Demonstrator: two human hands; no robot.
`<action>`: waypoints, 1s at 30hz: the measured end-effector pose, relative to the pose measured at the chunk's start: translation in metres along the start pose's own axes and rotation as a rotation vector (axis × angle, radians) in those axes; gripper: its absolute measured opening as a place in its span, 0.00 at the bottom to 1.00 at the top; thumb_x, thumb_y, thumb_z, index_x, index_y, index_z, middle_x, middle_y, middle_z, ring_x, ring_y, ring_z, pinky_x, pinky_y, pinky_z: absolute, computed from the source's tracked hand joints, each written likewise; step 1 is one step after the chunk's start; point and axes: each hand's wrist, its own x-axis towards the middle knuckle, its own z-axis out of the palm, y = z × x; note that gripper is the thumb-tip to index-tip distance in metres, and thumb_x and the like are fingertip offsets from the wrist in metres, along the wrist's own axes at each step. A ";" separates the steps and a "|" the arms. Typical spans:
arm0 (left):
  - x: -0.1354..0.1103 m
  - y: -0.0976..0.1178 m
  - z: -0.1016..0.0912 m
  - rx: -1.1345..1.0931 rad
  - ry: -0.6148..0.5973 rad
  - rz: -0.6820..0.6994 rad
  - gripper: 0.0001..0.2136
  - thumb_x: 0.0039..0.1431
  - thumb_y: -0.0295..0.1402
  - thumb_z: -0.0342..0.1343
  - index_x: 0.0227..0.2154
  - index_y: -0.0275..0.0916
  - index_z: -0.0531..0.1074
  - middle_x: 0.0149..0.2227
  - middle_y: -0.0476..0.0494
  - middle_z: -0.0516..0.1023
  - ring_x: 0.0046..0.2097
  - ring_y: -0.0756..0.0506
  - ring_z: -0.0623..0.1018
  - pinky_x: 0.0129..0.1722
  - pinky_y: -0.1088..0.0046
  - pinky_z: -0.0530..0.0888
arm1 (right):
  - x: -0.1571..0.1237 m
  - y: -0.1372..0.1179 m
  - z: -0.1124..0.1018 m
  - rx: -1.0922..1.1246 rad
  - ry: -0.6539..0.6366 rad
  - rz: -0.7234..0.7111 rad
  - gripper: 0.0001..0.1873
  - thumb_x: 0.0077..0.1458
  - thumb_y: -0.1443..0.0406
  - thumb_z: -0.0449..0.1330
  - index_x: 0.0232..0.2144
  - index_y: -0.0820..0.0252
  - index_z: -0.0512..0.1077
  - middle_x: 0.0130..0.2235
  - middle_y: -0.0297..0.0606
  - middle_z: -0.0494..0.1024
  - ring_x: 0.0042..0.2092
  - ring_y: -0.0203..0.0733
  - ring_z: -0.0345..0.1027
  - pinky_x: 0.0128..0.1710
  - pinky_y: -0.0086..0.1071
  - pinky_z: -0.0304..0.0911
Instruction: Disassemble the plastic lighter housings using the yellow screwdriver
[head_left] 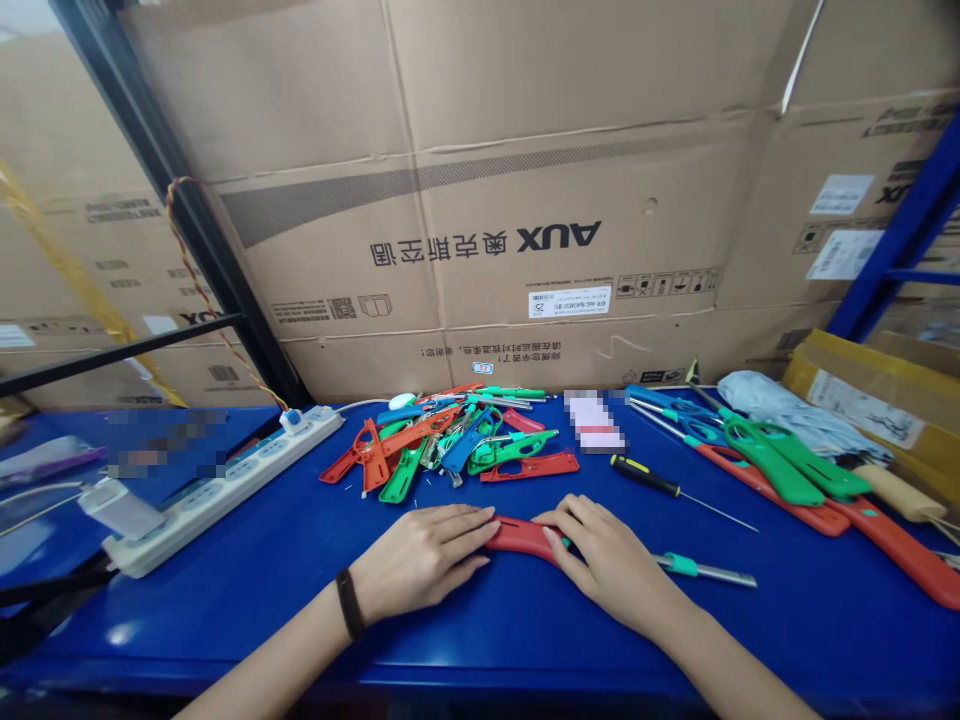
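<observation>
A red long-nozzle lighter (521,537) lies low over the blue table, its handle to the left. Its metal tube (726,574) with a green collar sticks out to the right. My left hand (420,560) closes on the handle's left end, fingers together on top and thumb on the near side. Around the trigger part my right hand (600,560) is closed, hiding much of that section. Beyond the hands is a heap of loose red, green and blue lighter shells (450,435) with small metal parts.
A black-and-yellow screwdriver (645,474) lies right of centre. Several lighters (795,465) are piled at the right, near a yellow-taped box (877,400). At the left runs a white power strip (225,490). A large cardboard box (480,190) stands behind the table.
</observation>
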 end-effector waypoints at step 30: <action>0.012 0.007 0.023 -0.332 0.038 -0.242 0.11 0.63 0.34 0.51 0.47 0.40 0.68 0.43 0.45 0.77 0.44 0.47 0.77 0.45 0.73 0.73 | 0.001 0.004 0.002 -0.065 0.018 -0.196 0.13 0.59 0.58 0.55 0.45 0.56 0.68 0.40 0.38 0.77 0.41 0.45 0.70 0.41 0.38 0.65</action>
